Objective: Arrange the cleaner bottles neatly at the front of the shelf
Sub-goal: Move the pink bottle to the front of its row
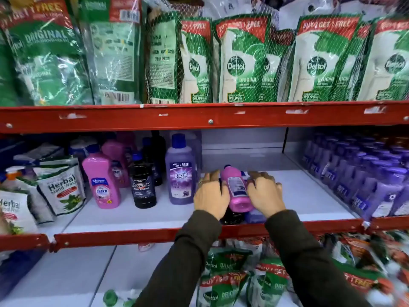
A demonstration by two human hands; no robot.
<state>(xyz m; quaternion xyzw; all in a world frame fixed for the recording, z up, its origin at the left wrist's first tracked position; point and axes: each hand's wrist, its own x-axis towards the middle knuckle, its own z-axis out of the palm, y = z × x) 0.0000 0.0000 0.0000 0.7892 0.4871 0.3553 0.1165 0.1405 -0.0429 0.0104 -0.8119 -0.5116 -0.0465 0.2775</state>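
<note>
A pink cleaner bottle point(236, 189) lies tilted on top of a black bottle point(232, 217) and a purple bottle point(255, 216) lying at the white shelf's point(137, 216) front edge. My left hand point(211, 194) presses on the pile's left side, over the black bottle. My right hand point(264, 191) covers the right side, fingers curled against the pink bottle. To the left stand an upright purple Bactin bottle point(181, 173), a black Bactin bottle point(142, 185) and a pink Shakti bottle point(101, 182), with more bottles behind them.
Herbal hand wash pouches point(59, 187) fill the shelf's far left. Rows of purple bottles point(354, 173) pack the section on the right. Netted Dettol refill packs point(243, 60) stand on the shelf above, and more lie below point(223, 282). A red rail point(132, 237) edges the shelf front.
</note>
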